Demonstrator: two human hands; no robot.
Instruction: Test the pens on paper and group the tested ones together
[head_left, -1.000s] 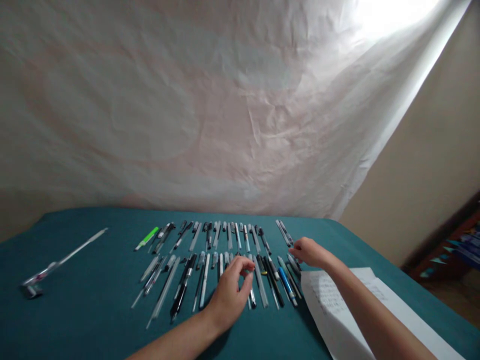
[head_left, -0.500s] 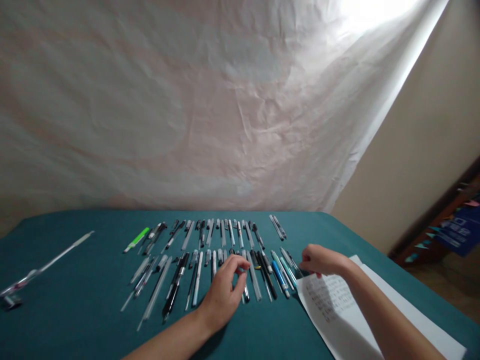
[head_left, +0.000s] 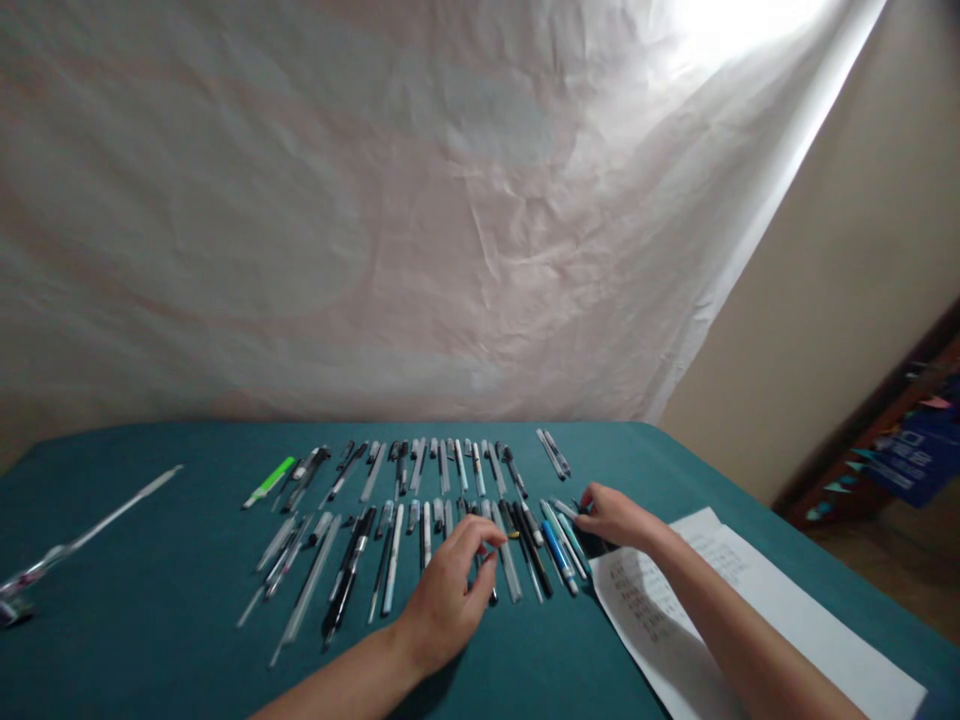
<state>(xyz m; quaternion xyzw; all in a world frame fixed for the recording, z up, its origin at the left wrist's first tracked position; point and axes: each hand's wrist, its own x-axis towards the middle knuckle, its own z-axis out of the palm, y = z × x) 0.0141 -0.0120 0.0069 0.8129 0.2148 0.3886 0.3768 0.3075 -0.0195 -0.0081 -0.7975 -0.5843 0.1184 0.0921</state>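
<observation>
My right hand [head_left: 611,515] is at the right end of the nearer row of pens. Its thumb and fingers are closed on a clear pen [head_left: 564,508], mostly covered by the fingertips. Close by lie a blue pen [head_left: 559,555] and pale teal pens [head_left: 574,545]. My left hand [head_left: 454,590] hovers over the middle of that row, fingers curled, with a gap between thumb and forefinger and nothing visible in it. Beneath it are clear and black pens, partly hidden; a clear pen barrel [head_left: 506,560] shows just beside its fingertips.
A farther row of pens and caps includes a green highlighter [head_left: 268,482] at its left end. Written-on paper sheets [head_left: 810,620] lie under my right forearm. A long clear-and-white stick [head_left: 105,530] is on the far left. A hanging cloth [head_left: 420,220] stands behind the table.
My right hand has moved a little left and closed on the clear pen, which is now tilted. The left hand has stayed nearly in place, its thumb and forefinger slightly farther apart.
</observation>
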